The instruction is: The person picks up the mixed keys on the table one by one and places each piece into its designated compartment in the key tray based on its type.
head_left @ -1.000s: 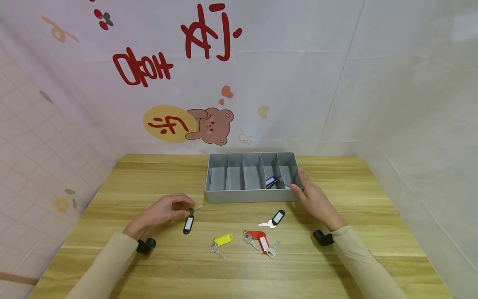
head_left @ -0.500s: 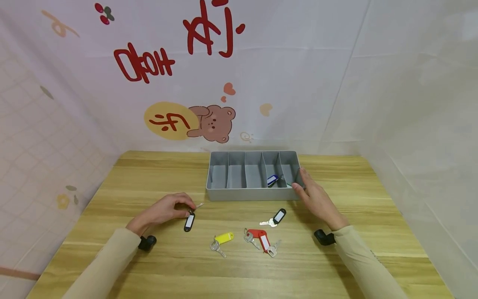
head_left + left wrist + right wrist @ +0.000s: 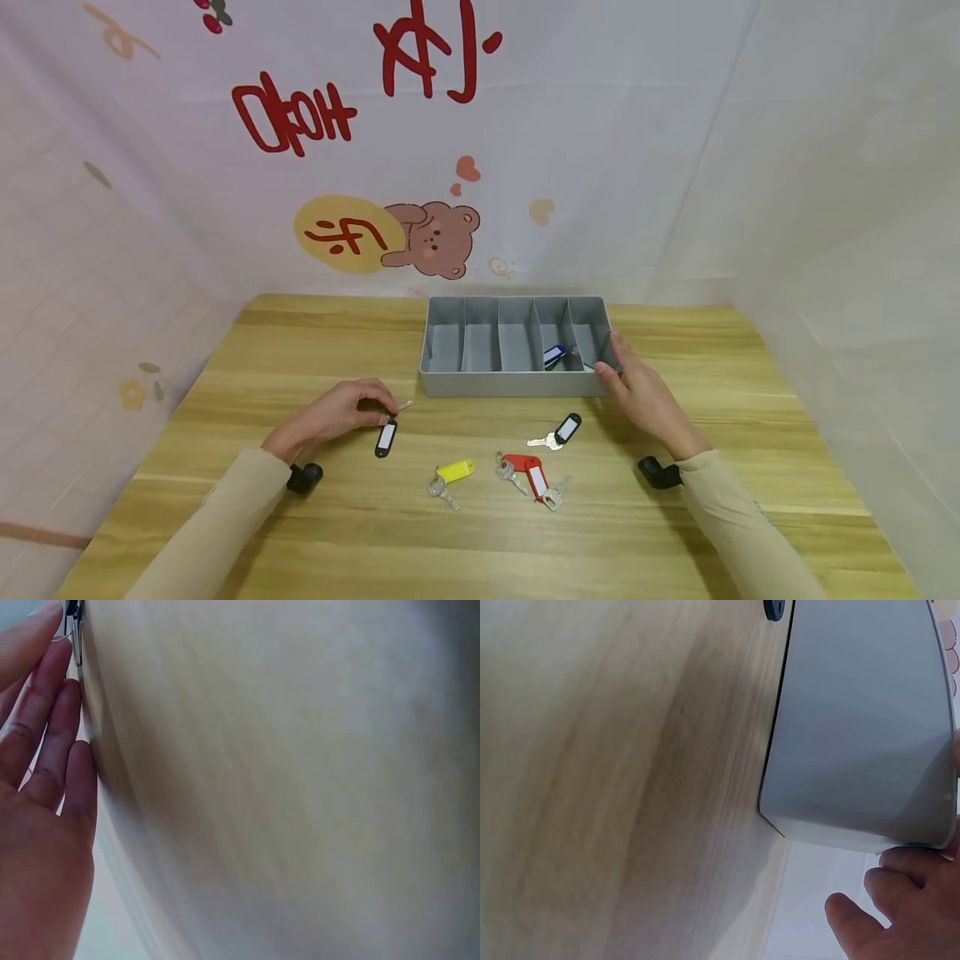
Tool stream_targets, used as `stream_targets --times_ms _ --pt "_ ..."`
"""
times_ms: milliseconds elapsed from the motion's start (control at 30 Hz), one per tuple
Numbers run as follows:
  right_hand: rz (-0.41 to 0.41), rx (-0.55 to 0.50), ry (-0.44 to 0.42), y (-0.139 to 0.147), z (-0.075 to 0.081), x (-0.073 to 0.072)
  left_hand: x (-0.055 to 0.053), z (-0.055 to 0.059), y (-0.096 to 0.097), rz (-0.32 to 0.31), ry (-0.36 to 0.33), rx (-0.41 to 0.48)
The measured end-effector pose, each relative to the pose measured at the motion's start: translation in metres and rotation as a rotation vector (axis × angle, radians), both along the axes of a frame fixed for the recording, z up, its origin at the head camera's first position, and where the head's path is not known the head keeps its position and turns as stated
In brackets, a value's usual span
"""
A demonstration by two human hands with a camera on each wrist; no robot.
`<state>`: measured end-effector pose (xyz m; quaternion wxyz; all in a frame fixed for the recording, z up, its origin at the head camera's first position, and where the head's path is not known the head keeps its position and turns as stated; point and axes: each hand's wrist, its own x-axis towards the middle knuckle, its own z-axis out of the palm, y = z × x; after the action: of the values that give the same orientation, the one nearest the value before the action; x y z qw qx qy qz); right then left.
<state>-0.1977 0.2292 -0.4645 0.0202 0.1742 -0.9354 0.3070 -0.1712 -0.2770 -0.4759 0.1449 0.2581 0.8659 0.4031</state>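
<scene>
Fingers and thumb of the left hand [image 3: 333, 414] pinch a key [image 3: 406, 406] with a black-framed tag [image 3: 386, 437] at the near left of the gray five-compartment tray [image 3: 510, 385], whose near right corner the right hand [image 3: 648, 400] grips. On the wood-grain table [image 3: 360, 542] lie a yellow-tagged key [image 3: 455, 472], two red-tagged keys [image 3: 538, 479] and another black-tagged key [image 3: 567, 428] (all nearer than the tray).
</scene>
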Motion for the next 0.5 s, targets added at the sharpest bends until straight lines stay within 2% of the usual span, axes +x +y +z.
stream_targets --times_ms 300,500 --pt "0.016 -0.003 0.007 0.0063 0.0047 -0.0005 -0.002 -0.0018 0.006 0.005 0.011 0.0" --pt "0.02 -0.008 0.007 0.001 0.0009 -0.0016 -0.0013 -0.0023 0.0019 0.023 0.032 -0.003"
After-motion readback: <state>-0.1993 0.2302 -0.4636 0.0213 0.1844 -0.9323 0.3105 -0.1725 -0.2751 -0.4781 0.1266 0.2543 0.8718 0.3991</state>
